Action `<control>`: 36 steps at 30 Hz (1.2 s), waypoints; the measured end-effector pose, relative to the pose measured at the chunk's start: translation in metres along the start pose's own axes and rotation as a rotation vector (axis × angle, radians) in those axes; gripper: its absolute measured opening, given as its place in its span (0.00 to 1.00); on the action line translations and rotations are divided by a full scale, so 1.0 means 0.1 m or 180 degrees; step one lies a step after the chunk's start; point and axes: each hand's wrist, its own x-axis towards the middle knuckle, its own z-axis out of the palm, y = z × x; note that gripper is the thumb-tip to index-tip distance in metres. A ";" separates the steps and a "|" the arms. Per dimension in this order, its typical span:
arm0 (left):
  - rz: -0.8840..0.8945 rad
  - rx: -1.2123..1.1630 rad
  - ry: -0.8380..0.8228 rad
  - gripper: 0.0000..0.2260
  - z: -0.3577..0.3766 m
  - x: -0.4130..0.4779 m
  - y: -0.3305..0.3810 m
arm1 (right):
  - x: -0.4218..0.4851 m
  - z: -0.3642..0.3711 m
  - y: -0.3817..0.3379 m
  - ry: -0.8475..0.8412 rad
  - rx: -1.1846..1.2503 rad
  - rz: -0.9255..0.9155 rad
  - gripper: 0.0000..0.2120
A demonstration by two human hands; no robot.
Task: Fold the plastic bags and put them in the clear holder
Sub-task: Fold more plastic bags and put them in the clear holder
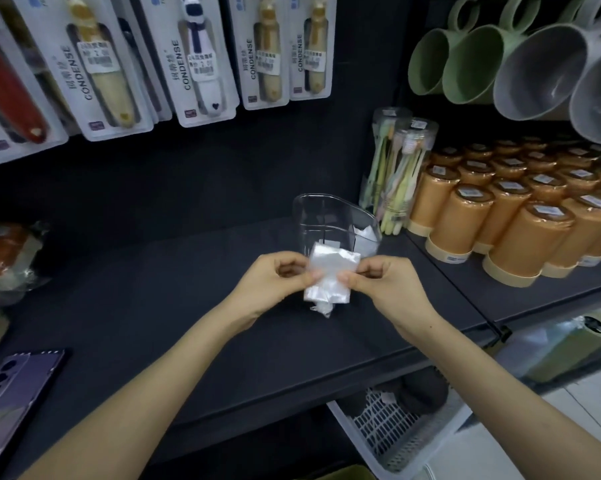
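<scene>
Closest to me, a purple phone [12, 382] lies at the left edge of the dark shelf [153, 289], and a white slotted basket [396, 434] sits on the level below.

Further in, both forearms reach over the shelf and meet at a small plastic bag [328, 271], already folded down to a compact white packet with a loose tail hanging from its lower edge. The left hand [275, 275] pinches its left side between thumb and curled fingers, and the right hand [378, 278] pinches the right side the same way. The packet is held up off the shelf, just in front of the clear holder [313, 216].

That holder stands upright, and I can see what looks like a folded bag [363, 237] already lying in its right part. So I judge this to be the last tidying of the fold. The next move calls for tucking in the tail, keeping the packet pressed flat so it doesn't spring open, then lifting it over the rim and dropping it inside.

Behind stand tubes of toothbrushes [396, 168] and rows of orange cups [520, 230], with mugs [534, 64] and carded packs [195, 64] hanging above.
</scene>
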 end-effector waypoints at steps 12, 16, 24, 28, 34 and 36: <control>0.0735 0.0620 0.0585 0.08 0.24 0.49 -0.06 | 0.26 -0.35 0.13 0.0022 -0.0041 0.0115 0.12; 0.0625 0.1843 0.1202 0.35 0.14 0.65 -0.09 | 0.32 -0.60 0.16 0.0342 -0.0086 0.0123 0.15; -0.0617 0.0572 0.0544 0.54 0.01 1.10 -0.06 | 0.41 -0.79 0.23 0.0505 -0.0065 0.0354 0.11; -0.0487 0.0320 0.0663 0.46 0.04 1.15 -0.11 | 0.42 -0.80 0.26 0.0523 -0.0029 0.0416 0.11; -0.0282 -0.0207 0.0611 0.40 0.01 0.94 -0.20 | 0.44 -0.84 0.26 0.0592 0.0059 0.0436 0.06; -0.0188 -0.0323 0.0552 0.39 0.00 0.82 -0.23 | 0.45 -0.81 0.21 0.0556 0.0181 0.0461 0.05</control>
